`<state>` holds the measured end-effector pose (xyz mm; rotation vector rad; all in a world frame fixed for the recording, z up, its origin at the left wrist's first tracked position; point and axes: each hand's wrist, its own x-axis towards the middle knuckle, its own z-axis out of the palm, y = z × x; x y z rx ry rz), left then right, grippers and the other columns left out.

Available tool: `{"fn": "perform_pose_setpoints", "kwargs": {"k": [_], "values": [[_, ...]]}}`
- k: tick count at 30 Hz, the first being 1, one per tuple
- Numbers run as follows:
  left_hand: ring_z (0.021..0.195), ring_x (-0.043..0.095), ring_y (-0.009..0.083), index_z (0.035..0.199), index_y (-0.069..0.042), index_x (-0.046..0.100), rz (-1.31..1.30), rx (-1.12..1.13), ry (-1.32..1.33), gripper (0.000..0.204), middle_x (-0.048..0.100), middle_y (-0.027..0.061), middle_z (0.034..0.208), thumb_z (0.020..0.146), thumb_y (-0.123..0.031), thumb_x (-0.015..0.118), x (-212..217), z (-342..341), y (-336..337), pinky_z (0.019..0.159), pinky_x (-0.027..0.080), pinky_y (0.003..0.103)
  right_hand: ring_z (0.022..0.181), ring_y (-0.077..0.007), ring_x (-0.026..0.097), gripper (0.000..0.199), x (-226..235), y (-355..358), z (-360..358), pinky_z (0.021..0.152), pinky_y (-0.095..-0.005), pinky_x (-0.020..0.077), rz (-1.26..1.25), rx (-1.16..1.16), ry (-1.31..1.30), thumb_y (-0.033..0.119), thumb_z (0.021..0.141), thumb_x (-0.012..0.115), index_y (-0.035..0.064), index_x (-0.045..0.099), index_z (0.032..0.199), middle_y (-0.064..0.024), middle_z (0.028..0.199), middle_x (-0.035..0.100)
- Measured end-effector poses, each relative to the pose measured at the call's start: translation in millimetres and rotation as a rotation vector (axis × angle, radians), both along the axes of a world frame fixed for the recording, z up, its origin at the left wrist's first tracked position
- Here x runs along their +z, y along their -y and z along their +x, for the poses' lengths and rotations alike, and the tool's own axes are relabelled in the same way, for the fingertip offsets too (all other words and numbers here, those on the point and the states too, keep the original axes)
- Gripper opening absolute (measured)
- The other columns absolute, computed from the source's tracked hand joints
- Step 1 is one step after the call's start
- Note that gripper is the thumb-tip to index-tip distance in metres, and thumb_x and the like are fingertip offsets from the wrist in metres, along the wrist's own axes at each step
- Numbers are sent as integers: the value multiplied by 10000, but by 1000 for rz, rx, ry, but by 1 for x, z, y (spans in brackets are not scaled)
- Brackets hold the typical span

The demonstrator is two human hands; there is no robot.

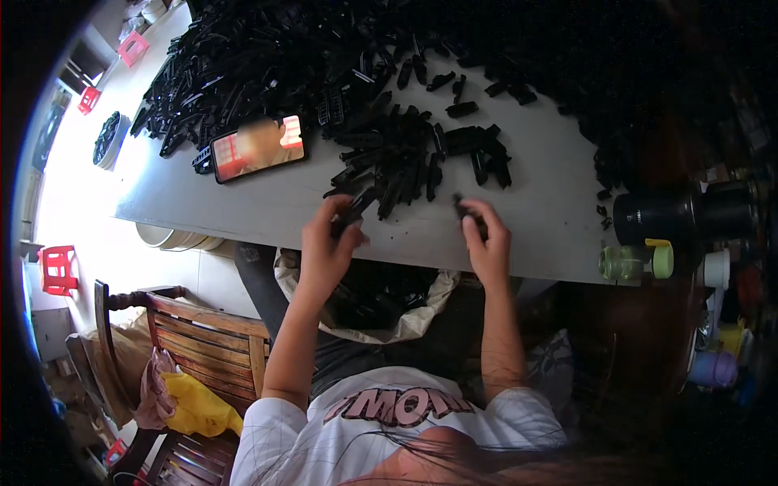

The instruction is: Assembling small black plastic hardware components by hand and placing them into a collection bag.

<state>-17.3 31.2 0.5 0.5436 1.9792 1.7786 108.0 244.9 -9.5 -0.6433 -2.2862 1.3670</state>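
Observation:
My left hand (328, 243) pinches a long black plastic part (356, 206) at the near edge of the grey table (535, 219). My right hand (486, 239) holds a small black plastic piece (463, 207) just to the right. Directly beyond both hands lies a small heap of black plastic parts (413, 162). A much larger pile of the same parts (284, 65) covers the far side of the table.
A phone with a lit screen (259, 148) lies left of the heap. A sack of black parts (381, 300) sits on my lap under the table edge. A black flask (673, 217) and green bottle (636, 263) lie at right. A wooden chair (203, 340) stands at left.

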Motion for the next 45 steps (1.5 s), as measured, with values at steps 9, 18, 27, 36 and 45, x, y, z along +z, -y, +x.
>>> {"fn": "perform_pose_setpoints", "kwargs": {"k": [9, 18, 27, 36, 45], "values": [[843, 566, 400, 1186, 5, 386, -79, -283, -348, 502, 568, 224, 902, 789, -165, 642, 10, 45, -8, 712, 450, 362, 572, -51, 493, 111, 27, 49, 6, 515, -180, 397, -809, 377, 44, 74, 811, 608, 5, 578, 893, -24, 756, 551], [776, 570, 401, 1120, 22, 459, -36, -289, -290, 393, 573, 225, 837, 796, -124, 624, 13, 51, -4, 651, 460, 368, 607, -66, 530, 282, 23, 65, 2, 533, -224, 434, 119, 196, -423, 132, 777, 701, 8, 544, 976, -31, 828, 576], [734, 611, 274, 1099, 23, 526, -109, -380, -277, 359, 610, 144, 815, 796, -143, 622, -1, 44, 23, 677, 467, 307, 767, -81, 572, 318, -4, 88, 14, 640, -232, 475, -725, 247, -175, 168, 805, 679, 8, 560, 1053, -70, 990, 617], [798, 529, 261, 1009, -57, 532, -506, 115, -923, 404, 536, 70, 840, 684, -231, 698, 1, -2, -34, 657, 451, 355, 736, -178, 589, 200, -1, -15, -39, 654, -267, 474, 453, -196, -53, 88, 811, 613, 22, 577, 996, -71, 906, 567], [791, 504, 314, 937, -44, 475, -457, 52, -838, 241, 501, 123, 853, 738, -85, 606, -12, -6, -36, 643, 425, 400, 834, -306, 574, 271, -16, -20, -49, 677, -396, 481, 917, -78, 366, 118, 805, 616, 84, 547, 1065, -115, 997, 509]]}}
